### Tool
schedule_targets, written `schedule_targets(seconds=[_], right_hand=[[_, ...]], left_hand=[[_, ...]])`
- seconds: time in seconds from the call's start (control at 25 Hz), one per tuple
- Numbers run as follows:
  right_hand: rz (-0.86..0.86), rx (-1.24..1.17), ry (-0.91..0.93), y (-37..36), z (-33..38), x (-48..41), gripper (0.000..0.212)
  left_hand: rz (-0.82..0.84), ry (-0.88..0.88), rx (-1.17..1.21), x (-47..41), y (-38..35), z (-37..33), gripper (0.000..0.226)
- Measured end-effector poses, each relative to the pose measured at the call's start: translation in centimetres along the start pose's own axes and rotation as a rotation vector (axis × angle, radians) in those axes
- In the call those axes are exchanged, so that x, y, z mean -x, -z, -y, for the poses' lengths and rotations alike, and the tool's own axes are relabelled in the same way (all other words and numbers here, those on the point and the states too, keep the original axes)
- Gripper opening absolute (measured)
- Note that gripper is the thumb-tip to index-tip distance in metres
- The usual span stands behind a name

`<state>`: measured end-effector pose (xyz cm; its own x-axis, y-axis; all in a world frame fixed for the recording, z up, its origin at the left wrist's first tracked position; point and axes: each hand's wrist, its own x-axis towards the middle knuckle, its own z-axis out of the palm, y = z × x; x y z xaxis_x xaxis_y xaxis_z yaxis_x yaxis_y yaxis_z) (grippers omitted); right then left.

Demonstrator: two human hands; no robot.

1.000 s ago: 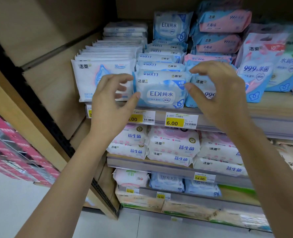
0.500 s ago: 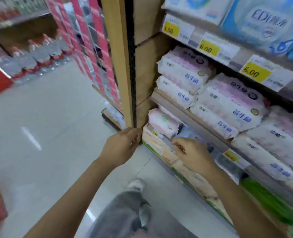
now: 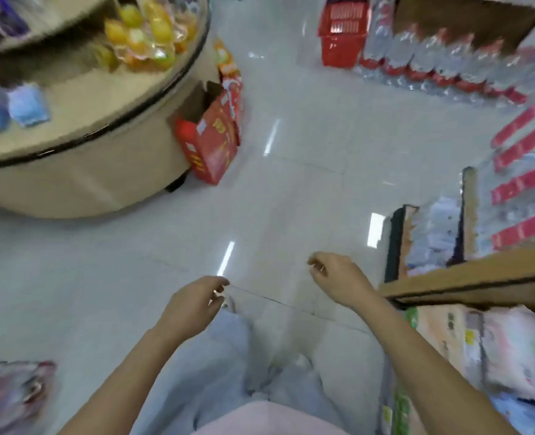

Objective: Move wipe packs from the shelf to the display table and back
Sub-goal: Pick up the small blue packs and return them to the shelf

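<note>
Hands loosely curled and empty (view blurred): left hand (image 3: 194, 304), right hand (image 3: 338, 277), over tiled floor (image 3: 291, 199).

Nothing can be read: motion blur smears every label. The yellow print on the red carton (image 3: 208, 142) at ten o'clock, beside the round table (image 3: 103, 158), is illegible. So is the print on the packs (image 3: 507, 350) under the shelf (image 3: 467, 277) at four o'clock.

Glossy, smooth floor tiles (image 3: 307, 189) mirror the lights — red plastic basket (image 3: 343, 36) at one o'clock, matt wood-look display table (image 3: 103, 171) at ten.
</note>
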<state>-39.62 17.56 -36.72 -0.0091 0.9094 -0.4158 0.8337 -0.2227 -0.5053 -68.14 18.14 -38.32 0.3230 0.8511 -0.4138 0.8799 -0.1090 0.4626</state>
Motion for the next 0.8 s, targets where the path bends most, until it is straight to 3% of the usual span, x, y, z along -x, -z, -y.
schedule_targets(seconds=[0.16,0.28,0.48,0.8], right_hand=[[0.037,0.081,0.218,-0.7,10.9,-9.3,0.027],[0.1,0.112,0.29,-3.1,18.0,-15.1,0.027],[0.218,0.161,0.235,-6.2,24.6,-21.2,0.028],[0.368,0.176,0.187,-8.4,32.2,-33.1,0.025]], left_hand=[[-0.203,0.223,0.201,1.6,3.8,8.1,0.029],[-0.246,0.321,0.264,1.0,6.9,14.2,0.028],[-0.251,0.37,0.292,-2.9,15.5,23.1,0.029],[-0.432,0.412,0.333,-13.6,29.3,32.6,0.028]])
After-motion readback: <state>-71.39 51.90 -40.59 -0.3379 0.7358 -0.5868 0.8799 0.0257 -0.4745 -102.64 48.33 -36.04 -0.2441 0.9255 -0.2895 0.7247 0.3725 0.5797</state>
